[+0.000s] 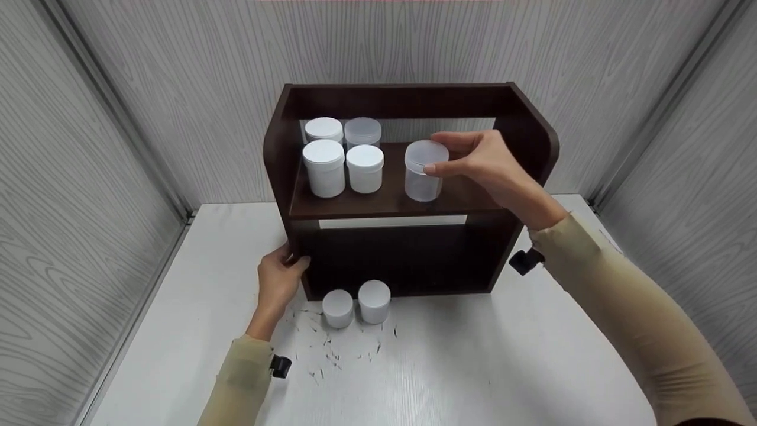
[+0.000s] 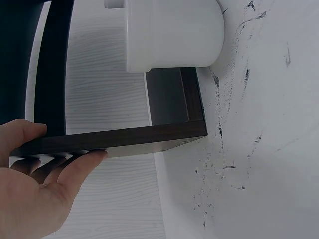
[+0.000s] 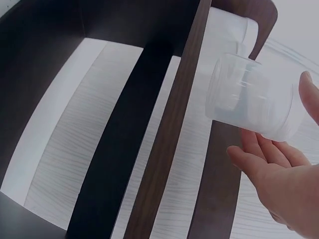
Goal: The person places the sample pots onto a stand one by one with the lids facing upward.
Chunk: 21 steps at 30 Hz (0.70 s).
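A dark brown two-tier shelf (image 1: pixel 390 204) stands on a white table (image 1: pixel 473 367). My right hand (image 1: pixel 434 154) pinches the lid of a clear plastic jar (image 1: pixel 423 177), which stands upright on the upper board, right of centre. In the right wrist view the clear jar (image 3: pixel 249 94) lies between thumb and fingers of the right hand (image 3: pixel 269 114). My left hand (image 1: pixel 295 257) grips the shelf's left side panel low down; the left wrist view shows thumb and fingers of that left hand (image 2: pixel 72 142) on either face of the panel edge (image 2: pixel 139 137).
Three white jars (image 1: pixel 323 167) (image 1: pixel 365 168) (image 1: pixel 323 128) and another clear one (image 1: pixel 362 131) stand at the upper board's left. Two white jars (image 1: pixel 337 307) (image 1: pixel 374 300) sit on the table before the shelf, amid dark scuff marks (image 1: pixel 331 355). Grey panel walls enclose the table.
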Each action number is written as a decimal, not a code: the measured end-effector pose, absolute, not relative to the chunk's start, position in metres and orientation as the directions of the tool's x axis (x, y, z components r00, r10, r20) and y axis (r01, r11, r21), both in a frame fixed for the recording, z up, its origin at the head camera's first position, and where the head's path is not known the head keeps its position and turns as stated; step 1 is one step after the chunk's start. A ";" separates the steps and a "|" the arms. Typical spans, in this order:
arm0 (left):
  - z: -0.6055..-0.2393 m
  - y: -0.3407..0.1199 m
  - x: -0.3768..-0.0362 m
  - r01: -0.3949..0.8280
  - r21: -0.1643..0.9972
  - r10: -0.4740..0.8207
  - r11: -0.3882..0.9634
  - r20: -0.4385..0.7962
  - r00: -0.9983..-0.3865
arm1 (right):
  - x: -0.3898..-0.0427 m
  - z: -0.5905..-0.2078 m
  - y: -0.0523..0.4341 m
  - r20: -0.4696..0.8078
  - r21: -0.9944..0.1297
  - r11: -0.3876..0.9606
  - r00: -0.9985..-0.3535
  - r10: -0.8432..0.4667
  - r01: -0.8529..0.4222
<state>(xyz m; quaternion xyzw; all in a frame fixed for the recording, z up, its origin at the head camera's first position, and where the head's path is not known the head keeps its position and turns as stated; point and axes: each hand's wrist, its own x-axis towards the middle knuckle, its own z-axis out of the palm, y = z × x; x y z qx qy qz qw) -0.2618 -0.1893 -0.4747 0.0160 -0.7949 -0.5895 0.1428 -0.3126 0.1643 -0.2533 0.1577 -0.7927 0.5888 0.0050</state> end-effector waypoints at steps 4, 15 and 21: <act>-0.475 -0.189 -0.262 0.153 0.942 -0.182 0.297 0.213 -0.960 | -0.324 -0.250 0.160 0.192 -0.926 0.273 -0.946 -0.261 -0.263; -0.474 -0.189 -0.260 0.151 0.941 -0.194 0.304 0.216 -0.957 | -0.356 -0.243 0.147 0.178 -0.906 0.321 -0.936 -0.303 -0.276; -0.474 -0.189 -0.261 0.146 0.945 -0.188 0.291 0.206 -0.960 | -0.374 -0.245 0.143 0.164 -0.914 0.308 -0.935 -0.313 -0.264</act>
